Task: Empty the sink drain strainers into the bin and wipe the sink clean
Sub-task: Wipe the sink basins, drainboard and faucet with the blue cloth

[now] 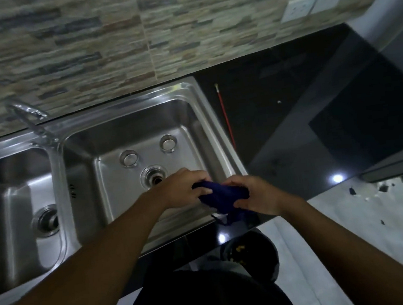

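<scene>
Both hands are bunched around a dark blue cloth (224, 196), left hand (187, 190) and right hand (256, 193) gripping it from either side, over the front right corner of the steel double sink (127, 105). In the right basin one strainer (129, 158) and a second strainer (168, 143) sit on the floor just behind the open drain (155, 177). The left basin's drain (46, 220) is over by the divider. The tap (25, 115) is blurry at the back. A thin red stick (225, 118) lies on the black counter (276, 96). The dark bin (266, 251) is on the floor below (yellowish bits inside, can't tell what).
</scene>
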### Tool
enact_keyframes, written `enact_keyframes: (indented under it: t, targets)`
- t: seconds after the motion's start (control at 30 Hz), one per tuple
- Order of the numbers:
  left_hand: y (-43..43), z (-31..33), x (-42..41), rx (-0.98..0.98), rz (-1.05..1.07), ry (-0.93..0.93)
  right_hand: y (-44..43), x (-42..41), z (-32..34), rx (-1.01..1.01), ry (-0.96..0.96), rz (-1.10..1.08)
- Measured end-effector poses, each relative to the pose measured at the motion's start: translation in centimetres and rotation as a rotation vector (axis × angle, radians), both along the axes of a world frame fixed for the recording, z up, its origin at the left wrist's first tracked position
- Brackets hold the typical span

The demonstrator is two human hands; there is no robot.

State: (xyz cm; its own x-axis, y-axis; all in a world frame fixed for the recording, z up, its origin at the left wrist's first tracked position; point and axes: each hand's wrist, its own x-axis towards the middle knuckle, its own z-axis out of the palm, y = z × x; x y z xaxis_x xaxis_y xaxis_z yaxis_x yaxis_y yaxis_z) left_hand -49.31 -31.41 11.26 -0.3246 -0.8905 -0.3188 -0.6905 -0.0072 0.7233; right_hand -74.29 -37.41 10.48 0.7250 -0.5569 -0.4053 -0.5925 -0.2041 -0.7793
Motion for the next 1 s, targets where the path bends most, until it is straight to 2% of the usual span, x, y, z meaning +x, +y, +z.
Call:
enact_keyframes:
  t: [0.1, 0.23, 0.4, 0.5, 0.57, 0.67, 0.7, 0.77, 0.87, 1.0]
  targets:
    - [-1.8, 1.3, -1.9, -0.032, -0.07, -0.059, -0.9, -2.7, 1.0, -0.149, 0.086, 0.133]
    - [-4.6, 2.8, -4.7, -0.127, -0.12, -0.174, -4.0, -5.0, 2.8, -0.335, 0.206, 0.19]
    - [-7.9, 4.0, -7.1, -0.299, -0.028, -0.18, -8.4, -7.6, 5.5, -0.692, 0.167, 0.066]
    - [-8.9, 3.4, -8.2, -0.432, 0.055, -0.2, -9.2, -8.8, 5.4, -0.885, 0.222, 0.006]
    - [-8.7, 1.9, -9.4, -0.422, 0.054, -0.226, -9.1, -9.3, 4.4, -0.853, 0.342, 0.054]
    - [-6.5, -1.8, -11.2, -0.209, 0.027, -0.27, -7.7, -9.7, 1.8, -0.642, 0.623, 0.173]
    - [-5.4, -3.0, -11.6, -0.165, 0.027, -0.264, -7.1, -9.7, 1.0, -0.596, 0.651, 0.168]
    - [-3.8, -4.9, -11.8, -0.154, 0.061, -0.22, -6.2, -9.1, -0.2, -0.59, 0.581, 0.068]
    - [-3.3, -6.0, -11.7, -0.272, 0.101, -0.221, -5.8, -6.9, -1.7, -0.602, 0.431, -0.092]
    - [-4.8, -6.1, -12.2, -0.369, 0.051, -0.333, -5.5, -5.2, -4.4, -0.51, 0.417, -0.188]
